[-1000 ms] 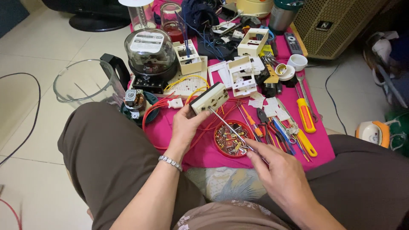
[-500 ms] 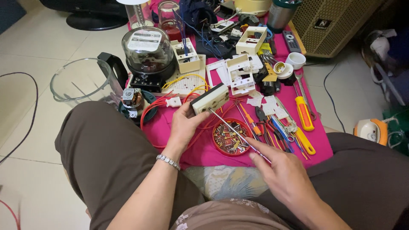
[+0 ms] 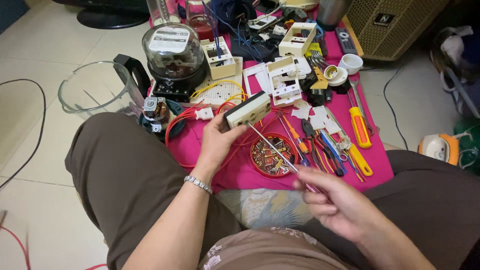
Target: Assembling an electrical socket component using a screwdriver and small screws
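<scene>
Right now the cream socket box (image 3: 248, 110) sits in the left hand (image 3: 216, 142), fingers wrapped around its lower end, tilted so its long side runs toward two o'clock, just above the pink cloth (image 3: 235, 170). The right hand (image 3: 340, 202) is closed around the handle of a thin screwdriver (image 3: 272, 148), whose metal shaft runs toward ten o'clock until its tip meets the box's near edge. Beneath the shaft lies a round red dish (image 3: 272, 156) filled with small screws and fittings. Red wires (image 3: 182, 120) loop out at nine o'clock from the box, past a small white connector (image 3: 203, 114).

At three o'clock from the dish lie pliers and small drivers (image 3: 325, 147), then a yellow-handled screwdriver (image 3: 360, 127) with an orange collar. At twelve o'clock from the box stand white plastic frames (image 3: 282, 82) and a perforated white board (image 3: 218, 91). Further toward eleven o'clock sits a glass-domed meter (image 3: 172, 55) on a black base, and at nine o'clock a clear glass jug (image 3: 95, 92) with a black handle rests on the tiled floor (image 3: 30, 60). A bracelet (image 3: 198, 184) circles the left wrist, and brown trousers (image 3: 125, 180) cover both knees either side of the cloth.
</scene>
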